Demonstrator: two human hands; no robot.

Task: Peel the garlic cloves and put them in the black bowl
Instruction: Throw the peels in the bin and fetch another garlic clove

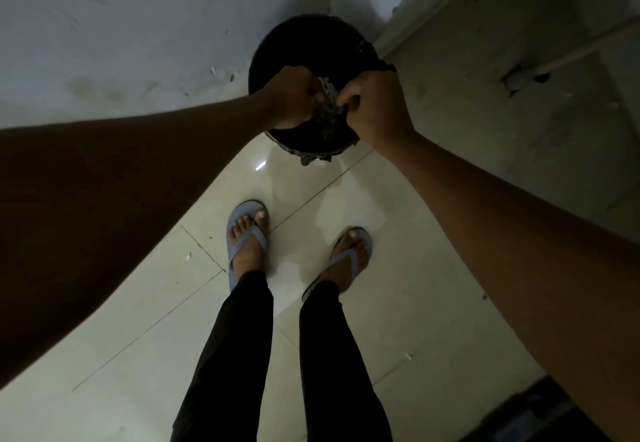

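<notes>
A: Going left to right. Left hand (294,100) is reaching out over a dark round bin (311,91) standing on the tiled floor (311,199) in the corner. Fingers are curled, gripping one side of a small dark speckled thing (329,100).

B: What is it?

A: Can't tell, too dim. Maybe a crumpled piece of wrapper or a wad of peel scraps. Both hands are holding it right above the bin's mouth, so my guess is they're shaking waste into it.

B: Right hand?

A: Right hand (375,109) is pinching the other edge of the same thing, fingertips tucked in toward the left hand. Held over the opening so anything falling is landing inside, I'd judge.

B: Garlic cloves? Black bowl?

A: Neither is showing as such. No cloves I can make out. The black round container could be taken for a bowl, but it's sitting on the floor with a ragged liner edge hanging over the rim, so I'm reading it as a bin, not sure.

B: Anything else hidden?

A: Bin's inside is pure black, contents unreadable. Hands are covering its near rim. Person's feet in grey sandals (246,233) are standing just short of it. Dark shape at bottom right is cut off.
</notes>
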